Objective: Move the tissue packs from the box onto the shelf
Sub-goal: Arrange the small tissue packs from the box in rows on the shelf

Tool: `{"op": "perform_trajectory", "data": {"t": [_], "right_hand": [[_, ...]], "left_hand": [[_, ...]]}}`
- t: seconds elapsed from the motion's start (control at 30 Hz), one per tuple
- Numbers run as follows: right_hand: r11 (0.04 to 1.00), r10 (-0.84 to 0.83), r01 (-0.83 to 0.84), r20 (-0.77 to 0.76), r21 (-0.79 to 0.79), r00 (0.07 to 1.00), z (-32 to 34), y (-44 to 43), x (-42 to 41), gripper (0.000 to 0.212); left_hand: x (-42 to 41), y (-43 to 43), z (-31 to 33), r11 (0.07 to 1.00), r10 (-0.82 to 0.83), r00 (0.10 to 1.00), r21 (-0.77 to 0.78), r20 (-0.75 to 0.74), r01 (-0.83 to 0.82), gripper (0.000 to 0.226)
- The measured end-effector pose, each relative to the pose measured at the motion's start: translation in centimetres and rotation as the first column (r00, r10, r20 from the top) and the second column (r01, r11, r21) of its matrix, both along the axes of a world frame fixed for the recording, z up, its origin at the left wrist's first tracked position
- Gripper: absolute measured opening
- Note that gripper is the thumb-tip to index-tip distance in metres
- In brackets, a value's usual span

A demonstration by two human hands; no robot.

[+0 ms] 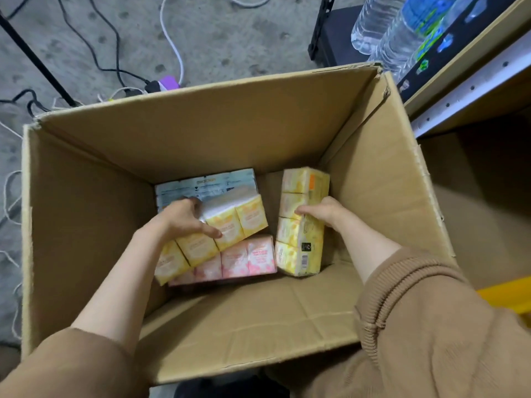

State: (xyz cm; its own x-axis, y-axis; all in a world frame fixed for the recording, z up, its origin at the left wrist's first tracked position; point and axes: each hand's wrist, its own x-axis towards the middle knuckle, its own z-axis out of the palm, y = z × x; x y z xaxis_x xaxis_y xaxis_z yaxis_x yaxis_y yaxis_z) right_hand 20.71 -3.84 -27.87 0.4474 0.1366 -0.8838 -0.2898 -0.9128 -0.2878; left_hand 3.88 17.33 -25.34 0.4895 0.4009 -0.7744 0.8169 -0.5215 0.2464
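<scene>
Both my arms reach down into an open cardboard box [86, 214]. My left hand [184, 216] grips a yellow tissue pack [230, 225] that lies tilted on top of a pink tissue pack [238, 259], thumb along its front face. My right hand [324, 211] grips a second yellow tissue pack [301, 248] standing on edge at the right of the box floor, fingers curled over its top edge. A pale blue tissue pack [201, 183] lies at the back, partly under the left yellow one. The shelf [471, 87] stands at the right.
Water bottles [402, 33] in shrink wrap lie on the shelf's upper level at top right. Cables and a purple plug [169, 81] trail over the concrete floor behind the box. A yellow beam [511, 294] shows low on the right.
</scene>
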Motion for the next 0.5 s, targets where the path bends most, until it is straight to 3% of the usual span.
{"op": "perform_trajectory", "data": {"t": [0.03,0.1,0.17,0.2,0.23,0.3,0.4,0.47,0.5], "right_hand": [[0.977,0.157,-0.163,-0.053,-0.136,0.986,0.8,0.3,0.3,0.067],[0.841,0.413,-0.435,-0.139,-0.321,0.900,2.7,1.7,0.7,0.059],[0.753,0.605,-0.575,-0.008,-0.321,0.796,3.9,3.6,0.9,0.020],[0.723,0.680,-0.628,0.135,-0.288,0.721,4.2,4.5,0.6,0.012],[0.669,0.743,-0.702,0.264,-0.245,0.616,4.4,5.4,0.0,0.023],[0.555,0.796,-0.818,0.380,-0.151,0.471,4.2,7.0,-1.3,0.016],[0.313,0.892,-0.931,0.395,-0.188,0.220,2.6,8.0,-2.8,0.022],[0.210,0.934,-0.949,0.336,-0.237,0.123,1.1,8.2,-2.8,0.031],[0.197,0.945,-0.950,0.306,-0.240,0.119,0.5,8.2,-2.6,0.034]], "left_hand": [[0.0,-0.1,0.0,0.999,-0.031,0.999,0.006,-0.009,0.031,0.092],[0.1,-0.5,-0.2,0.998,-0.066,0.998,0.004,-0.021,0.066,0.094],[0.2,-0.9,-0.4,0.996,-0.088,0.996,0.005,-0.008,0.088,0.097],[0.3,-1.1,-0.4,0.995,-0.100,0.995,0.008,0.005,0.100,0.097],[0.3,-1.1,-0.5,0.994,-0.105,0.994,0.008,0.016,0.105,0.097],[0.2,-1.2,-0.7,0.996,-0.094,0.995,-0.002,0.036,0.095,0.097],[-0.1,-1.3,-1.2,0.997,-0.069,0.996,-0.015,0.055,0.070,0.099],[-0.2,-1.3,-1.4,0.998,-0.062,0.996,-0.017,0.065,0.063,0.099],[-0.3,-1.3,-1.5,0.998,-0.058,0.996,-0.018,0.069,0.060,0.099]]}}
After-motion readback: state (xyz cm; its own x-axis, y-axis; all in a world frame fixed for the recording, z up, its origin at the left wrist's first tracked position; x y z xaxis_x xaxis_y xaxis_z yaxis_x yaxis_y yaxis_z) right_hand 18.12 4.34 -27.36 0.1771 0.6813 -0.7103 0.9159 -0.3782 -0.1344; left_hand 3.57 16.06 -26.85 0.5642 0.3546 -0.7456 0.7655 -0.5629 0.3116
